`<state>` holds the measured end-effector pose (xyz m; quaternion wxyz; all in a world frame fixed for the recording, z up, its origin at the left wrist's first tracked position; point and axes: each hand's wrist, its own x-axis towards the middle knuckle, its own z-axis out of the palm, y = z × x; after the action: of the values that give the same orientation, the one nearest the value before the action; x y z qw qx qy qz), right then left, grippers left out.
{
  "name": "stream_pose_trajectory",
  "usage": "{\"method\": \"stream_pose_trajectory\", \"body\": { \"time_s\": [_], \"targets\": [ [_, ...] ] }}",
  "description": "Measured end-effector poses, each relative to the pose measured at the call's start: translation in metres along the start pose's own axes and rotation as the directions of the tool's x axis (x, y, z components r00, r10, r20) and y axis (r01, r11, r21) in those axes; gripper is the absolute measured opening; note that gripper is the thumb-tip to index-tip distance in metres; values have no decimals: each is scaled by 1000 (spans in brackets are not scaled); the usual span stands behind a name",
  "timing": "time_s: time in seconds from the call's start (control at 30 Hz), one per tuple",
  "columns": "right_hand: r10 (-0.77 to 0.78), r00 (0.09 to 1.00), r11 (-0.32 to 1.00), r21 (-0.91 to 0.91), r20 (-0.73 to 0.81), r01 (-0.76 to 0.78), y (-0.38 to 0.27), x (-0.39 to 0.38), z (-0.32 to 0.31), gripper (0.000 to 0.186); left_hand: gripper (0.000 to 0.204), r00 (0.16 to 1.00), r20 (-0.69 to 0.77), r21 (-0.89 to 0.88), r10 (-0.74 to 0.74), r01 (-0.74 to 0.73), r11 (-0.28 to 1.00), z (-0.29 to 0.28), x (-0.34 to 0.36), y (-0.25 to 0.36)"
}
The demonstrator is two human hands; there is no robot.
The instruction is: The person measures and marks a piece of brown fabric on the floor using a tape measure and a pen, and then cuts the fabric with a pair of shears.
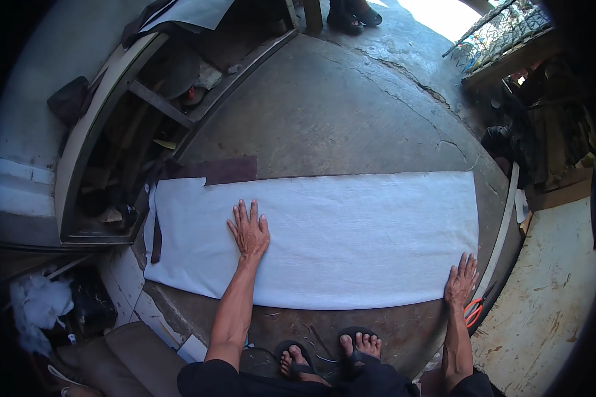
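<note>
A long white sheet of fabric-like material (357, 231) lies spread across the concrete floor in front of my feet. Its far left edge shows a dark brown piece (232, 170), and a narrow dark strip (157, 241) shows at the left end. My left hand (250, 231) rests flat on the sheet left of its middle, fingers spread. At the sheet's near right corner, my right hand (461, 283) lies with fingers stretched out, partly over the edge. Scissors with orange handles (473, 312) lie just beside my right wrist; their blades are hard to make out.
A wooden frame cabinet (162, 102) stands along the left. On the right are a long pale strip (501, 235) and a worn board (543, 284). White stuffing (41, 301) sits at lower left, near a brown cushion (142, 357). Another person's feet (353, 16) show at the top.
</note>
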<state>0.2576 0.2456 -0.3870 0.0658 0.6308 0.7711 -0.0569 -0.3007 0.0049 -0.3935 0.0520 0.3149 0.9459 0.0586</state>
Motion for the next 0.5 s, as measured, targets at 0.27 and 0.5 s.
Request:
{"method": "stream_pose_trajectory", "body": {
  "time_s": [0.27,0.5],
  "targets": [
    [-18,1000,1000,-5,8,18,3,-1,4,57,25,975,29,-54,218,-217,975,-59,121,-59],
    [-27,1000,1000,-9,0,27,-3,1,3,57,15,954,146,-38,260,-258,966,-70,143,-61]
  ]
}}
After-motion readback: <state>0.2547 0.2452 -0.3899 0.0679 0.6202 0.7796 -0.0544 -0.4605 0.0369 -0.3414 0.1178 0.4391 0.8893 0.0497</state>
